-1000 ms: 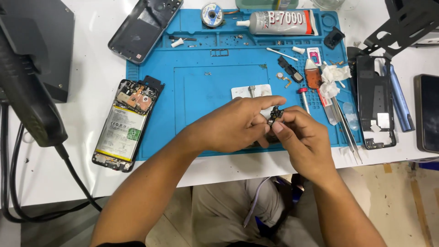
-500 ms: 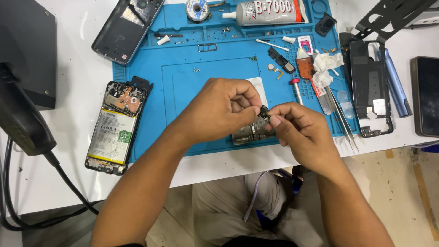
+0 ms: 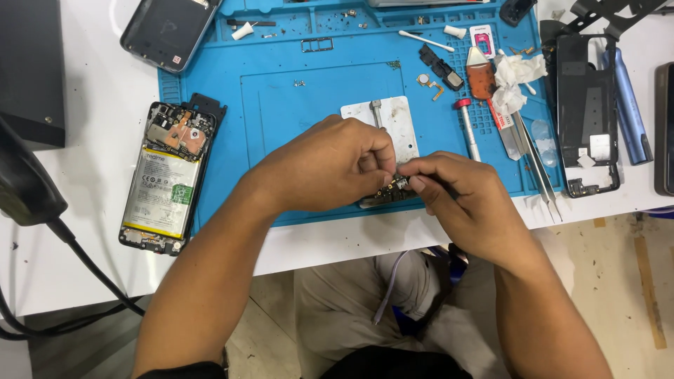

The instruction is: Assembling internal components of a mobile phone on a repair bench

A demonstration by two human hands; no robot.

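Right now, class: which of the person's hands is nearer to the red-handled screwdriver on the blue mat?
Right. The right hand lies just below the screwdriver, near its tip. The left hand is farther off to its left, beyond the metal plate.

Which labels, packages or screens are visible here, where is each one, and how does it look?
Battery label: in opened phone left of blue mat; white rectangle, green patch.
Small packet: mat's top right; white and pink.
White sticker: on black phone frame, right; square.

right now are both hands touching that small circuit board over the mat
Touching. The head view shows the left hand and right hand both pinching the small circuit board between their fingertips above the blue repair mat.
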